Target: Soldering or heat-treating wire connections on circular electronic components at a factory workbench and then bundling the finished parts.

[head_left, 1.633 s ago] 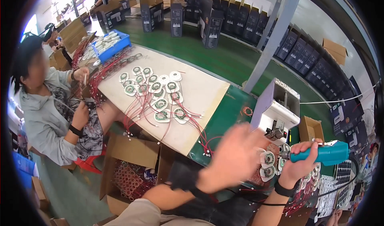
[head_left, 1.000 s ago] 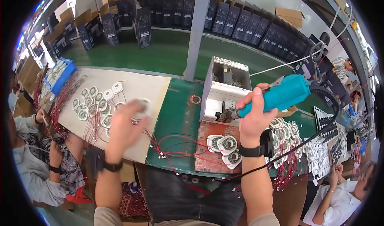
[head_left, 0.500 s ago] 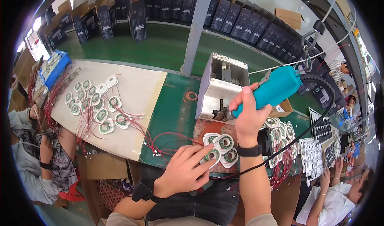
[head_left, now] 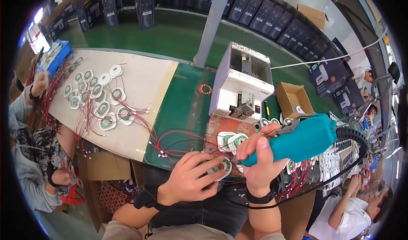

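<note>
Left hand [head_left: 193, 178] over disc [head_left: 224, 167] at red board [head_left: 216, 125]; whether gripping, cannot tell. Right hand [head_left: 264, 157] grips driver [head_left: 299, 139]. Driver, being tilted, could slip, scratching disc; loose wires [head_left: 158, 143] could snag.

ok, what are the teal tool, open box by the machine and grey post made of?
Teal tool: likely plastic, satin; smooth, softly rounded shell.
Open box: apparently cardboard, matte brown; thin, plain walls.
Grey post: probably painted metal, dull; even coat, bare metal possible.
</note>
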A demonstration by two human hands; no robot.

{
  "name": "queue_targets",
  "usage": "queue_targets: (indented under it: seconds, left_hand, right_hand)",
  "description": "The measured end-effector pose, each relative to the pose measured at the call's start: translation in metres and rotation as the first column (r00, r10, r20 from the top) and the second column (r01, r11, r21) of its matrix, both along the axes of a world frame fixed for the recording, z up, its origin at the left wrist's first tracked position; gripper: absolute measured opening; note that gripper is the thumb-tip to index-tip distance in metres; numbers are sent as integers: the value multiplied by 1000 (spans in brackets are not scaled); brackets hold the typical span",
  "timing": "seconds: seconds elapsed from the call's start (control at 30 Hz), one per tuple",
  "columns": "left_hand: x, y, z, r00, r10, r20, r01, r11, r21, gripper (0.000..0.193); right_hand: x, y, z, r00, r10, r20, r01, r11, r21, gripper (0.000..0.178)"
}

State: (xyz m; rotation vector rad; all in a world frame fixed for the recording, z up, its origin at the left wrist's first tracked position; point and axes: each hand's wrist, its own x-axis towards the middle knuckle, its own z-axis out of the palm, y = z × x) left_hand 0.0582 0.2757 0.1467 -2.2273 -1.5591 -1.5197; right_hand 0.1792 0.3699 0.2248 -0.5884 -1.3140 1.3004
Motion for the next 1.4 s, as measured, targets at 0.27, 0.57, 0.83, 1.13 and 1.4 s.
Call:
queue_targets:
  seconds: [0.27, 0.57, 0.83, 1.13, 1.4]
  left_hand:
    - [-1, 1, 2, 1000, -3, -20, 3, 1000, 5, 38]
    - [-3, -4, 21, 998, -58, -11, 58, 998, 2, 35]
    - [-9, 26, 49, 983, 180, 41, -179, 983, -32, 36]
    - [-187, -41, 17, 593, 764, -256, -791, 492, -364, 39]
    - [-170, -39, 27, 728, 630, -271, -679, 605, -416, 59]
  right_hand:
    - [3, -2, -2, 998, 55, 12, -55, 998, -8, 22]
    - [26, 11, -14, 956, -169, 239, 58, 911, 409, 29]
    - [32, 19, 23, 928, -214, -306, 218, 976, -20, 25]
    - [18, 18, 15, 951, -115, -287, 118, 993, -9, 26]
    - [16, 13, 12, 949, -101, -300, 101, 995, -15, 35]
